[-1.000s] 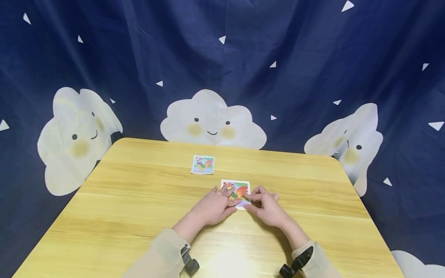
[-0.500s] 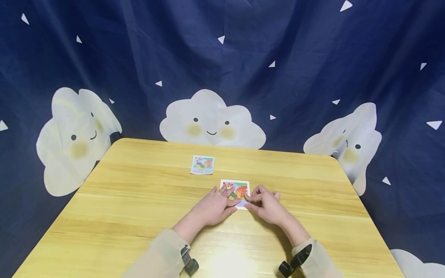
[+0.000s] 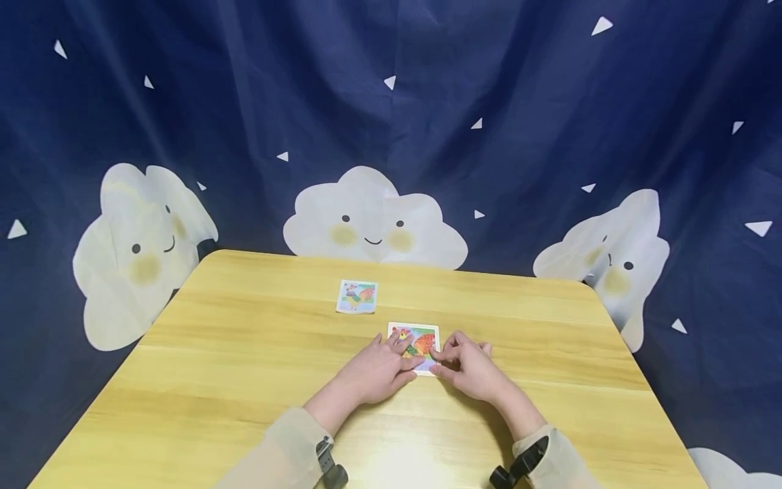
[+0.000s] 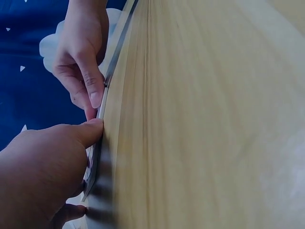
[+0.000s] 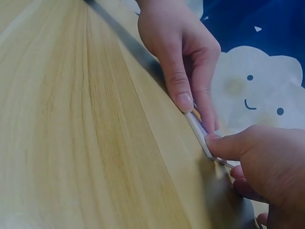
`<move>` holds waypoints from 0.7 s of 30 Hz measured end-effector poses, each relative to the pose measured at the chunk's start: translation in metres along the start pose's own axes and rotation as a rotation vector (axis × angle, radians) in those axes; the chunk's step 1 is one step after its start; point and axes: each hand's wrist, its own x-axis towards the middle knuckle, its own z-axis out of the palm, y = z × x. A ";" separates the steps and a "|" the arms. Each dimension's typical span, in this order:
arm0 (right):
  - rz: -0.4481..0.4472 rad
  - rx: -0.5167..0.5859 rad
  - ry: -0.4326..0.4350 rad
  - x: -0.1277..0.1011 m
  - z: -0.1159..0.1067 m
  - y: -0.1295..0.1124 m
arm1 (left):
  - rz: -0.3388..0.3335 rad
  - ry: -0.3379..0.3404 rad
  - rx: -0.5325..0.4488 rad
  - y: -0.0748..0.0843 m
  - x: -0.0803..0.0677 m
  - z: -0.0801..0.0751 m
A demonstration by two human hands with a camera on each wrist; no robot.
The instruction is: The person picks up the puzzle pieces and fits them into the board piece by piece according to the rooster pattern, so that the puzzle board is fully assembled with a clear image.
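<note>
A small picture puzzle board with a white rim lies flat on the wooden table. My left hand rests on its left part with fingers laid flat, the thumb against the near edge. My right hand pinches the board's near right corner with curled fingers and thumb. In the left wrist view the left thumb touches the thin board edge. The right wrist view has the right thumb pressed on the board's corner. The hands hide the near part of the picture.
A small picture card lies flat behind and left of the board. A dark blue curtain with white clouds hangs close behind the table's far edge. Wrist-worn cameras sit on both sleeves.
The hands have stayed on the board with only slight finger shifts at its near right corner. The head camera has tilted a little, so everything sits lower in view.
</note>
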 end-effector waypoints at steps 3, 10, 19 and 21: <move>-0.008 -0.007 -0.011 0.001 -0.001 -0.001 | -0.004 0.010 -0.003 -0.001 0.000 0.001; -0.044 -0.050 -0.013 0.001 -0.004 -0.001 | 0.007 0.014 0.009 0.000 0.002 0.001; -0.078 -0.080 0.020 0.002 -0.006 -0.005 | -0.026 0.035 0.027 -0.004 -0.002 -0.004; -0.094 -0.086 0.056 0.003 -0.008 -0.005 | -0.040 0.061 0.017 -0.006 -0.004 -0.008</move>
